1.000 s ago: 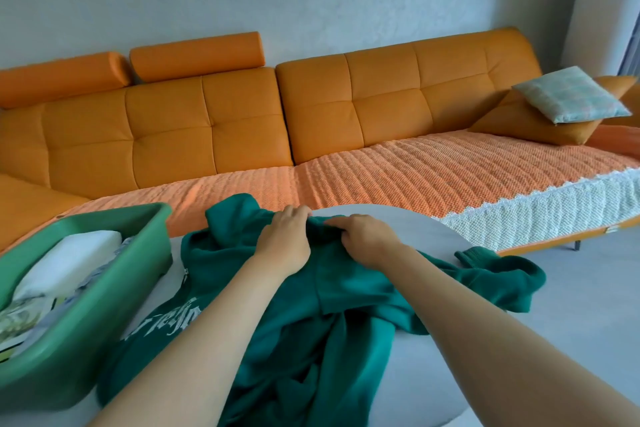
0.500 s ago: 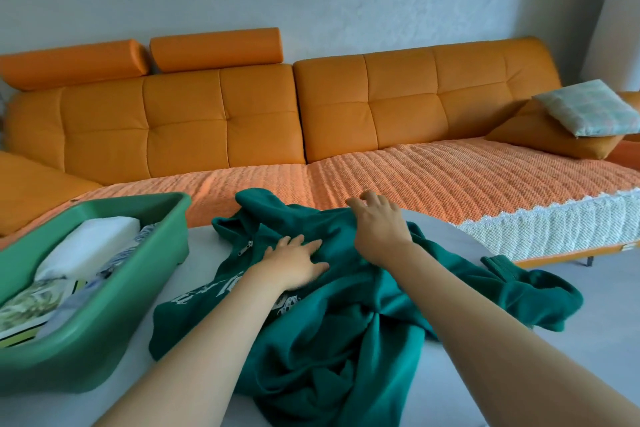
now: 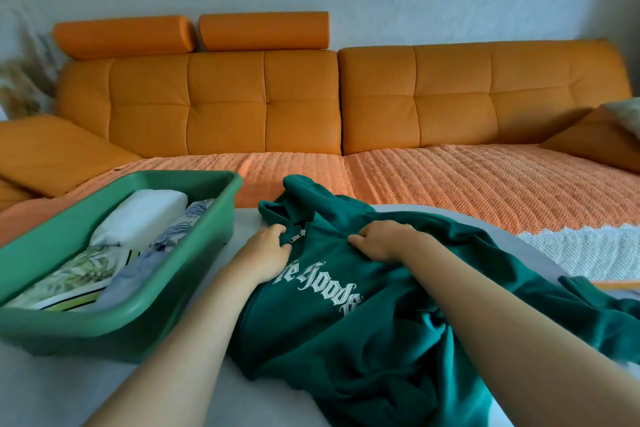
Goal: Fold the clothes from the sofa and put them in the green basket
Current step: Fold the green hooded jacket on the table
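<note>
Hoodie [image 3: 332, 322], teal, crumpled on the counter [image 3: 69, 392] at 3 o'clock of the green basket [image 3: 114, 329]. Half a second earlier the hands lay flatter on it. Now the left hand [image 3: 266, 253] and right hand [image 3: 384, 243] each pinch the neckline beside the zip [image 3: 298, 236], lettering exposed, apparently straightening it for folding.

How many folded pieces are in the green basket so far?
4 visible in the green basket: a white one at the far end, a blue-leaf print beside it, a green-leaf print near left, a pale blue one near right. Others may hide underneath.

Grey table [image 3: 48, 392]: green basket [image 3: 114, 322], hoodie [image 3: 346, 343]
</note>
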`<action>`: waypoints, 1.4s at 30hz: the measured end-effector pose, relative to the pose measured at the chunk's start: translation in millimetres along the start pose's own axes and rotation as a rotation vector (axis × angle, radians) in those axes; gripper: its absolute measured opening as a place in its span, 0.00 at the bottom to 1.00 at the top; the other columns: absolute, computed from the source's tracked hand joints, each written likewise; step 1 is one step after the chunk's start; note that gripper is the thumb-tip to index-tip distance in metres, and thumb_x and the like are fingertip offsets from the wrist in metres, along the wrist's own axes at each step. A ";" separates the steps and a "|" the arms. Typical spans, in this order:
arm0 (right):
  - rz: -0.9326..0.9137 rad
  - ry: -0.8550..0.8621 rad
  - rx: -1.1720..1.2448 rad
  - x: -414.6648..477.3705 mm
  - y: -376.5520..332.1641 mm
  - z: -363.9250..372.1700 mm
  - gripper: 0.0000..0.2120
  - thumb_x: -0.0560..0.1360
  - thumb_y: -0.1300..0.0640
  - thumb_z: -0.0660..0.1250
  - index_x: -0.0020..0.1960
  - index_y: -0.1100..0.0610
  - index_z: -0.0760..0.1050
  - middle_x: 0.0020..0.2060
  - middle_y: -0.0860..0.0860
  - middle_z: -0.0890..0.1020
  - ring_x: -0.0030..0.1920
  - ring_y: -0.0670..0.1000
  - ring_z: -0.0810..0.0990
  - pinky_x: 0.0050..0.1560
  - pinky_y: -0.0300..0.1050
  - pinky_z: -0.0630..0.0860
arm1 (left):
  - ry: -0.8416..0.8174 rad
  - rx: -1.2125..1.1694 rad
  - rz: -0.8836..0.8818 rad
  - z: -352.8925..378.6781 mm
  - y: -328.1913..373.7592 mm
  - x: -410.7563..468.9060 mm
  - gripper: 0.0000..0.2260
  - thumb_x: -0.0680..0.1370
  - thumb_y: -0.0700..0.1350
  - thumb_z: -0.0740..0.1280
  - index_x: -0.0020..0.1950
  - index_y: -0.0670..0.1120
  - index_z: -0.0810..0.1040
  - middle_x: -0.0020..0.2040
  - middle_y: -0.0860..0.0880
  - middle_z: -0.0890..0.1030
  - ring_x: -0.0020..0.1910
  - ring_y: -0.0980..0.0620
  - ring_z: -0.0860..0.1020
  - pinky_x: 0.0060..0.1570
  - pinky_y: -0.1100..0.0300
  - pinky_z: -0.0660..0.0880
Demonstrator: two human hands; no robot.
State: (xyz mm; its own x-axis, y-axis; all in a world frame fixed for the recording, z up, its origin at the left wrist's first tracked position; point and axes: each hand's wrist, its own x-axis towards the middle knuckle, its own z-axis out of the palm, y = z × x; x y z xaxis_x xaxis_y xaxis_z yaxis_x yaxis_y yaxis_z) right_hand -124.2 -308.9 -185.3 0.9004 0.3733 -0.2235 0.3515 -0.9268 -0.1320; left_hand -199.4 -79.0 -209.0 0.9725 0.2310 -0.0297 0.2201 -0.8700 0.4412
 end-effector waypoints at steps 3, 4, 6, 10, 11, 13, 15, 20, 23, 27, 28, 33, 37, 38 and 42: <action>-0.041 0.195 -0.037 10.7 -16.0 2.0 0.24 0.81 0.37 0.51 0.65 0.50 0.75 0.64 0.53 0.77 0.64 0.57 0.74 0.63 0.54 0.67 | -0.074 0.032 -0.054 3.6 -5.4 14.7 0.23 0.80 0.55 0.64 0.70 0.44 0.71 0.69 0.44 0.74 0.66 0.43 0.74 0.62 0.53 0.71; -0.076 0.223 0.010 13.9 -18.7 4.8 0.23 0.81 0.37 0.53 0.68 0.48 0.73 0.66 0.53 0.76 0.66 0.56 0.73 0.65 0.54 0.68 | -0.073 0.027 -0.060 5.0 -5.7 19.3 0.22 0.79 0.56 0.65 0.67 0.44 0.73 0.65 0.44 0.77 0.63 0.43 0.75 0.59 0.53 0.72; -0.130 0.170 0.157 16.8 -21.6 9.6 0.28 0.80 0.34 0.55 0.75 0.45 0.66 0.70 0.52 0.73 0.71 0.56 0.70 0.70 0.55 0.66 | -0.062 0.014 -0.061 8.3 -5.6 25.3 0.19 0.77 0.56 0.68 0.61 0.44 0.75 0.59 0.44 0.80 0.57 0.44 0.78 0.57 0.53 0.74; -0.158 0.136 0.135 17.4 -24.3 12.0 0.32 0.79 0.35 0.59 0.78 0.47 0.62 0.70 0.52 0.74 0.71 0.57 0.69 0.70 0.56 0.64 | -0.033 0.032 -0.018 11.8 -4.4 25.8 0.15 0.77 0.51 0.68 0.61 0.45 0.76 0.61 0.44 0.80 0.58 0.43 0.77 0.56 0.53 0.74; -0.181 0.138 0.101 15.3 -24.6 10.7 0.27 0.79 0.39 0.62 0.75 0.49 0.67 0.67 0.53 0.76 0.69 0.57 0.71 0.69 0.56 0.66 | 0.003 0.033 0.002 9.7 -2.7 24.6 0.16 0.78 0.50 0.67 0.64 0.46 0.75 0.63 0.45 0.79 0.60 0.43 0.77 0.56 0.54 0.73; -0.247 0.183 0.066 10.3 -24.7 7.2 0.13 0.80 0.47 0.64 0.61 0.51 0.74 0.57 0.51 0.81 0.62 0.57 0.76 0.63 0.54 0.68 | 0.116 -0.012 0.051 1.4 3.1 21.9 0.17 0.80 0.48 0.66 0.68 0.49 0.74 0.66 0.46 0.77 0.62 0.43 0.76 0.57 0.52 0.73; -0.280 0.351 0.049 3.2 -21.6 1.6 0.05 0.80 0.52 0.62 0.53 0.52 0.73 0.49 0.50 0.80 0.56 0.57 0.78 0.58 0.52 0.67 | 0.242 -0.094 0.095 -9.9 14.8 17.3 0.18 0.80 0.47 0.66 0.71 0.51 0.73 0.68 0.48 0.75 0.63 0.44 0.76 0.56 0.52 0.73; -0.140 0.735 -0.111 -14.8 10.5 -19.3 0.11 0.78 0.54 0.59 0.59 0.51 0.74 0.49 0.50 0.80 0.47 0.56 0.79 0.54 0.53 0.66 | 0.276 -0.223 0.241 -29.5 64.2 1.3 0.21 0.81 0.46 0.66 0.72 0.57 0.66 0.66 0.51 0.77 0.58 0.47 0.77 0.50 0.53 0.73; 0.110 0.628 -0.323 -31.6 46.7 -21.5 0.10 0.77 0.55 0.58 0.56 0.48 0.72 0.48 0.49 0.80 0.48 0.55 0.79 0.59 0.56 0.66 | 0.074 -0.216 0.324 -24.5 89.5 -13.0 0.22 0.80 0.48 0.65 0.71 0.56 0.61 0.60 0.57 0.80 0.49 0.56 0.78 0.46 0.55 0.74; 0.349 0.339 -0.452 -46.5 60.8 -18.2 0.13 0.77 0.55 0.61 0.59 0.51 0.76 0.54 0.52 0.79 0.58 0.56 0.76 0.66 0.58 0.65 | -0.108 0.140 0.217 -19.1 95.6 -26.8 0.20 0.78 0.62 0.64 0.65 0.53 0.72 0.56 0.57 0.80 0.54 0.51 0.78 0.53 0.53 0.75; 0.339 0.332 -0.462 -47.7 56.7 -18.5 0.15 0.76 0.54 0.62 0.61 0.52 0.76 0.57 0.53 0.77 0.60 0.56 0.74 0.66 0.57 0.66 | -0.145 0.230 0.200 -19.6 94.4 -29.5 0.20 0.78 0.64 0.62 0.63 0.53 0.76 0.56 0.55 0.80 0.55 0.49 0.78 0.55 0.52 0.75; -0.187 0.422 -0.102 -58.6 9.8 -22.8 0.31 0.73 0.57 0.63 0.76 0.49 0.64 0.72 0.51 0.67 0.70 0.55 0.67 0.71 0.55 0.63 | -0.191 0.178 0.174 -18.4 79.9 -39.9 0.21 0.79 0.63 0.61 0.69 0.57 0.75 0.65 0.53 0.78 0.62 0.48 0.76 0.61 0.51 0.73; -0.429 0.197 0.272 -73.1 -27.5 -14.6 0.28 0.73 0.52 0.65 0.73 0.45 0.69 0.71 0.47 0.71 0.70 0.50 0.70 0.71 0.49 0.66 | -0.143 -0.013 0.133 -23.7 60.6 -42.7 0.16 0.81 0.50 0.60 0.69 0.55 0.73 0.67 0.49 0.77 0.60 0.48 0.76 0.57 0.53 0.73; -0.446 0.162 0.283 -75.9 -30.9 -11.8 0.29 0.73 0.46 0.67 0.73 0.44 0.68 0.70 0.46 0.72 0.69 0.50 0.71 0.71 0.49 0.66 | -0.155 -0.041 0.097 -28.1 55.3 -44.5 0.17 0.80 0.49 0.59 0.68 0.55 0.72 0.66 0.50 0.76 0.58 0.49 0.75 0.55 0.54 0.73; -0.433 0.046 0.128 -87.9 -31.7 -6.6 0.45 0.65 0.32 0.73 0.75 0.37 0.55 0.66 0.47 0.75 0.66 0.50 0.74 0.70 0.49 0.68 | -0.380 -0.052 -0.060 -45.3 32.5 -56.7 0.26 0.66 0.57 0.65 0.65 0.57 0.72 0.58 0.54 0.77 0.54 0.52 0.77 0.54 0.52 0.77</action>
State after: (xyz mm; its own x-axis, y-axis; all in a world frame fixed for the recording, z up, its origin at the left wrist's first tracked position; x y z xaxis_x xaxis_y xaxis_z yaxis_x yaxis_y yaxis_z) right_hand -212.8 -312.6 -155.1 0.6892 0.7204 -0.0784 0.6662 -0.6725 -0.3224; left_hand -250.9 -100.6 -152.3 0.9191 0.0948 -0.3824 0.2828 -0.8345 0.4728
